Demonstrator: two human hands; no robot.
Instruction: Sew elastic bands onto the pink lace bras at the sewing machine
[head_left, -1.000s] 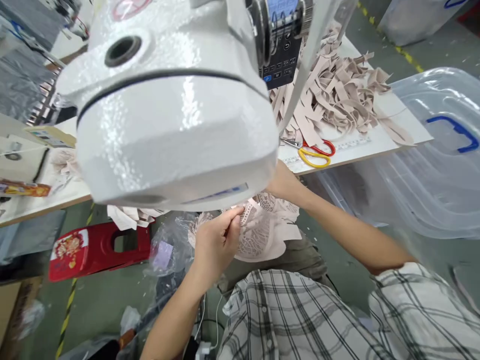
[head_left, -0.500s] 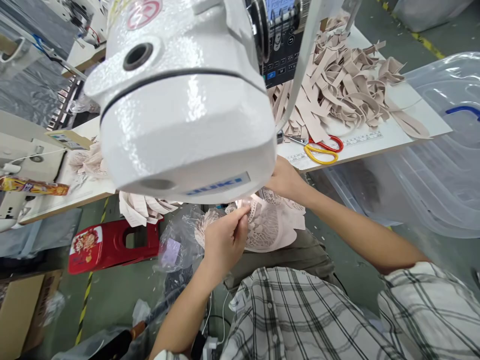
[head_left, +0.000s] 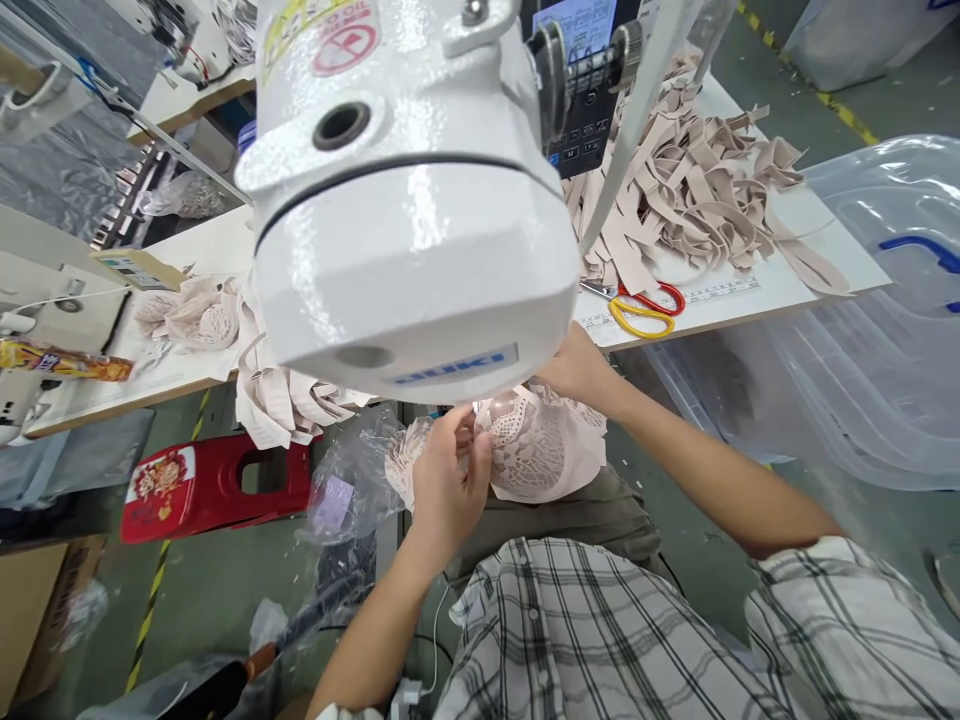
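Observation:
A pale pink lace garment piece (head_left: 536,450) hangs just under the head of a white sewing machine (head_left: 412,230). My left hand (head_left: 448,485) pinches the lace's left edge, fingers closed on it. My right hand (head_left: 576,365) reaches under the machine head at the lace's upper right; its fingers are hidden behind the machine. A plaid shirt (head_left: 600,640) fills the bottom of the view.
A heap of beige fabric strips (head_left: 690,190) and red-and-yellow scissors (head_left: 637,308) lie on the white table (head_left: 795,275). More lace pieces (head_left: 199,315) lie at the left. A clear plastic bin (head_left: 877,330) stands at the right, a red stool (head_left: 210,485) and plastic bag (head_left: 345,490) below left.
The view has shifted, so the machine head sits further right. My left hand has bunched the lace edge closer under the machine; the lace cup now shows rounder.

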